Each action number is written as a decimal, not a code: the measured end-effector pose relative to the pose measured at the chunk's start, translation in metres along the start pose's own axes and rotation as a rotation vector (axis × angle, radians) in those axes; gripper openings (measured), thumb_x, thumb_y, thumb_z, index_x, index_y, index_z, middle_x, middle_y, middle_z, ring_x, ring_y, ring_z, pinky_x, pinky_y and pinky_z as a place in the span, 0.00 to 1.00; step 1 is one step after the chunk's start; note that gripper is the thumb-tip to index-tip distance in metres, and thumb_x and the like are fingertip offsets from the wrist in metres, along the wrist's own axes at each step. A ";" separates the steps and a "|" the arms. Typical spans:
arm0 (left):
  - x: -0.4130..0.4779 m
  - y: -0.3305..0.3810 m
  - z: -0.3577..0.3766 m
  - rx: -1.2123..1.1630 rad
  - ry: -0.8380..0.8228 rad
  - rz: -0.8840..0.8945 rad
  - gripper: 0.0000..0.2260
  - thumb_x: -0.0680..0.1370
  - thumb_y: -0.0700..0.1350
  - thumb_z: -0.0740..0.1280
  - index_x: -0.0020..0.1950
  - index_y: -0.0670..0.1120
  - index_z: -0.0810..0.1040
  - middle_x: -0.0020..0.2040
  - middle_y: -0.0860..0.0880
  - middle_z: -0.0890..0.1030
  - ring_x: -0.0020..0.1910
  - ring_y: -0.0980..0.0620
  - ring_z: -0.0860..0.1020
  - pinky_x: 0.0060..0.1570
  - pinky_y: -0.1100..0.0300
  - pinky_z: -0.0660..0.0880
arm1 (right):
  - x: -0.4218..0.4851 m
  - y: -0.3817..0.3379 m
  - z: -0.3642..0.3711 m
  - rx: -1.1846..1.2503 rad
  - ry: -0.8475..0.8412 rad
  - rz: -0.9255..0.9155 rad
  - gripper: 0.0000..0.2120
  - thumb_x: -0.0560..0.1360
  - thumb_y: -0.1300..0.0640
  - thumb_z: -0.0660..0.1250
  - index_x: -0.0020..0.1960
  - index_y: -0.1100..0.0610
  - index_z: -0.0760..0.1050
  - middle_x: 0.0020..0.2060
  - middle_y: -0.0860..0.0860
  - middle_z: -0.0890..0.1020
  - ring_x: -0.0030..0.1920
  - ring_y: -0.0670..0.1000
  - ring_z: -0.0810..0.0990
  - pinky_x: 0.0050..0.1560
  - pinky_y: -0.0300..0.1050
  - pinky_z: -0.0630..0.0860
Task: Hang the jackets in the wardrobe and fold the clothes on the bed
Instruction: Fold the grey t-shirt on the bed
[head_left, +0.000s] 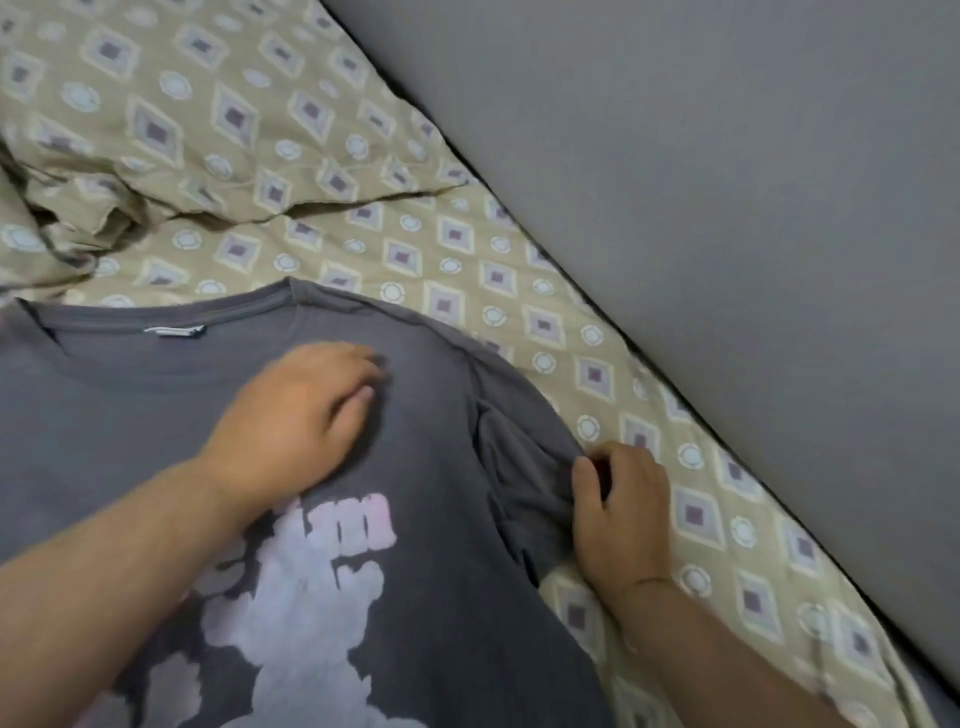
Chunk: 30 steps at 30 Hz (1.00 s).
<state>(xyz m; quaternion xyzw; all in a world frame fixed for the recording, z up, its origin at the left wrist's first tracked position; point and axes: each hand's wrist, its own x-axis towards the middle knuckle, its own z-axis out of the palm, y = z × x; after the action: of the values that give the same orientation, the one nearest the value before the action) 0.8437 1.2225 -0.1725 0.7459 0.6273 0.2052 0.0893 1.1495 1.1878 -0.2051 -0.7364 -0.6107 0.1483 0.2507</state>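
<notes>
A grey T-shirt (431, 457) with a pale pink and white print lies spread face up on the bed, collar toward the far side. My left hand (301, 410) rests flat on its chest just below the collar, fingers loosely curled and blurred. My right hand (621, 512) pinches the bunched right sleeve (524, 478) at the shirt's edge. No jackets or wardrobe are in view.
The bed (545, 291) is covered by a beige sheet with a diamond pattern. A pillow (208, 114) in the same fabric lies at the far left, rumpled at its lower edge. A plain grey wall (727, 182) runs along the bed's right side.
</notes>
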 end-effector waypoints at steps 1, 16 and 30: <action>0.005 0.023 0.017 -0.056 -0.151 0.066 0.14 0.80 0.47 0.63 0.63 0.44 0.79 0.69 0.44 0.76 0.69 0.43 0.73 0.70 0.53 0.64 | 0.002 -0.001 -0.002 -0.030 -0.001 0.051 0.09 0.77 0.54 0.64 0.40 0.56 0.74 0.40 0.52 0.75 0.44 0.54 0.74 0.48 0.52 0.72; 0.021 0.055 0.078 0.209 -0.257 0.064 0.41 0.74 0.71 0.44 0.82 0.51 0.48 0.82 0.50 0.49 0.80 0.52 0.46 0.78 0.49 0.41 | 0.081 -0.008 -0.029 0.301 0.048 0.624 0.12 0.79 0.62 0.62 0.58 0.67 0.75 0.56 0.63 0.80 0.57 0.62 0.79 0.52 0.48 0.72; 0.023 0.056 0.085 0.243 -0.231 0.037 0.47 0.69 0.78 0.49 0.81 0.53 0.50 0.81 0.51 0.50 0.80 0.52 0.48 0.77 0.51 0.41 | 0.004 0.011 -0.041 0.132 -0.295 0.585 0.11 0.80 0.50 0.62 0.50 0.58 0.77 0.45 0.53 0.82 0.48 0.57 0.81 0.49 0.49 0.77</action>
<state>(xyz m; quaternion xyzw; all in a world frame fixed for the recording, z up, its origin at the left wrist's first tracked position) 0.9326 1.2447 -0.2226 0.7813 0.6192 0.0425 0.0663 1.1809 1.1820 -0.1763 -0.8333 -0.3920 0.3581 0.1537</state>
